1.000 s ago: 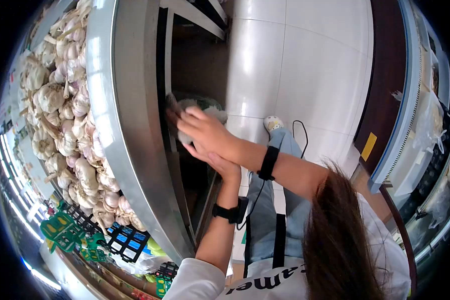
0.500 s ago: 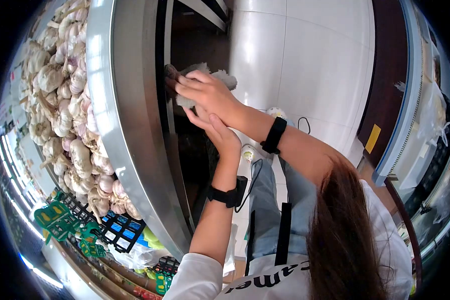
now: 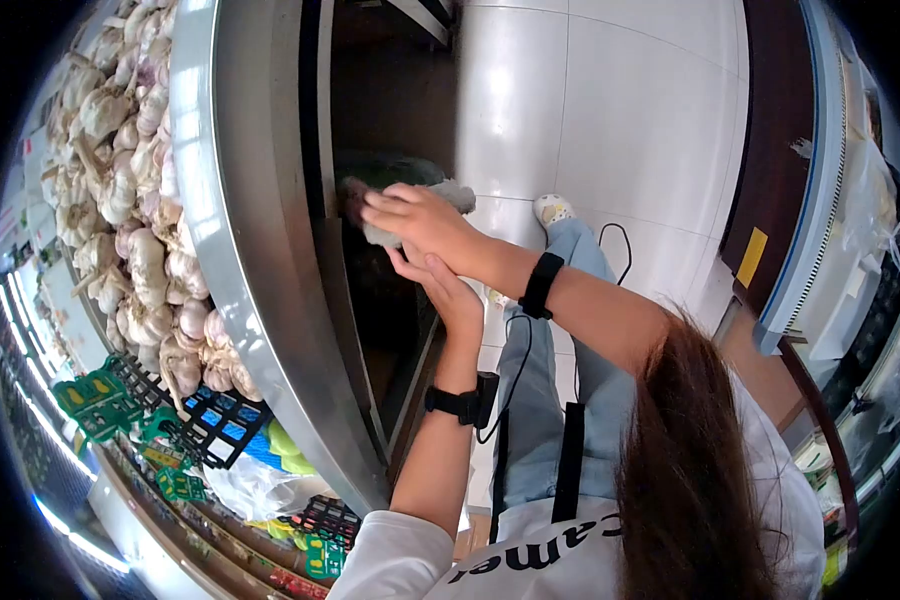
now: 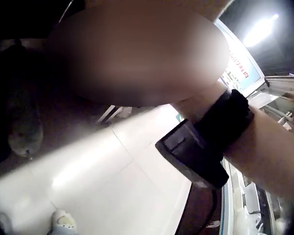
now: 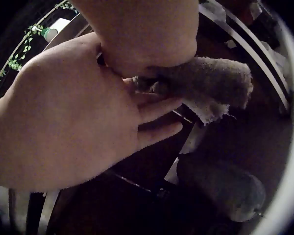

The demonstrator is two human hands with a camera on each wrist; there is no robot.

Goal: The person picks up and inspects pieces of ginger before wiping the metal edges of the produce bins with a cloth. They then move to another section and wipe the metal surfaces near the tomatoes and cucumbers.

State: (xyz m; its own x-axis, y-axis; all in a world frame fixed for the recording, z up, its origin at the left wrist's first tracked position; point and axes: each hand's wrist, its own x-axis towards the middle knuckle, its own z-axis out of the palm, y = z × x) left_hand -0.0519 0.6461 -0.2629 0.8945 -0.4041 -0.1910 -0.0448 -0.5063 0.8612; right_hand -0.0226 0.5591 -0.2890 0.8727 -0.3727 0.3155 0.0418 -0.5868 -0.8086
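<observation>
Under the metal ledge, the right hand (image 3: 435, 230) grips a grey fluffy cloth (image 3: 450, 195), with a dark brownish part (image 3: 355, 197) by its fingertips. The left hand (image 3: 455, 300) lies against the heel of the right hand, thumb resting on it. In the right wrist view, the left hand (image 5: 78, 117) has its fingers fairly straight, just below the right hand (image 5: 142, 34); rough cloth (image 5: 218, 81) sticks out beyond. A dark green, melon-like object (image 5: 230, 191) lies below the cloth. Blur hides much of the left wrist view, where the melon-like object (image 4: 25, 132) shows dimly.
Garlic bulbs (image 3: 145, 260) are heaped behind the metal ledge (image 3: 270, 230). Dark baskets (image 3: 220, 420) and green tags (image 3: 95, 400) are at lower left. White floor tiles (image 3: 640, 120) separate this stand from a dark-edged case (image 3: 780, 130) at the right.
Both hands and the cloth first moved up in the head view, then came back down a little. The hands have stayed together, and the right hand has kept its hold on the cloth.
</observation>
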